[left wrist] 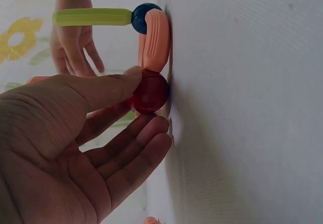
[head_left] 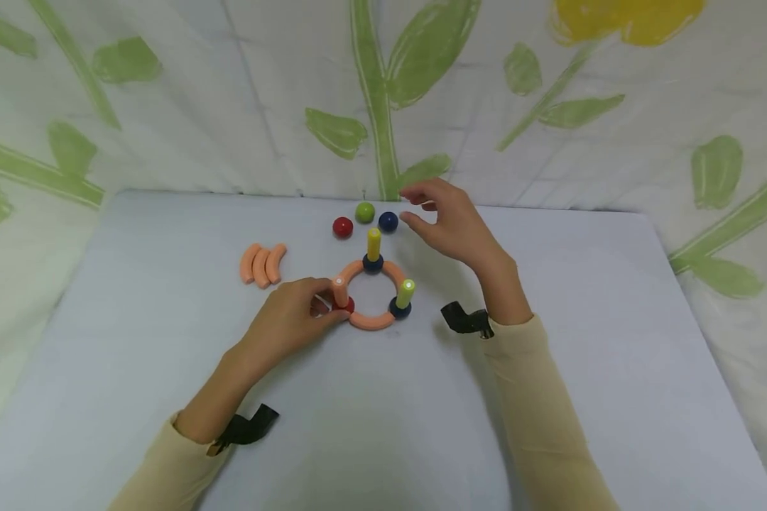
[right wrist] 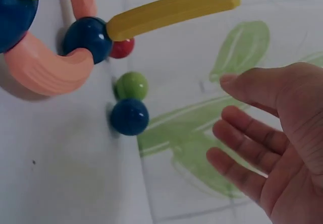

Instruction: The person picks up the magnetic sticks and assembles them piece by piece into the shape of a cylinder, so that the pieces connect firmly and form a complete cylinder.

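My left hand (head_left: 294, 312) pinches a red ball (left wrist: 151, 92) at the left corner of a ring, thumb on one side and fingers on the other. The ring is made of curved orange pieces (head_left: 372, 321) joined by the red ball and two dark blue balls (head_left: 373, 263). An orange rod (head_left: 340, 292) stands up from the red ball. From the blue balls rise a yellow rod (head_left: 373, 243) at the back and a lime green rod (head_left: 405, 292) at the right. My right hand (head_left: 450, 221) is raised with nothing in it, beside a loose blue ball (head_left: 388, 222).
Behind the ring lie a loose red ball (head_left: 342, 227) and a green ball (head_left: 365, 211). Several curved orange pieces (head_left: 262, 266) lie side by side to the left. The white table (head_left: 601, 355) ends at a leaf-patterned cloth (head_left: 230, 106).
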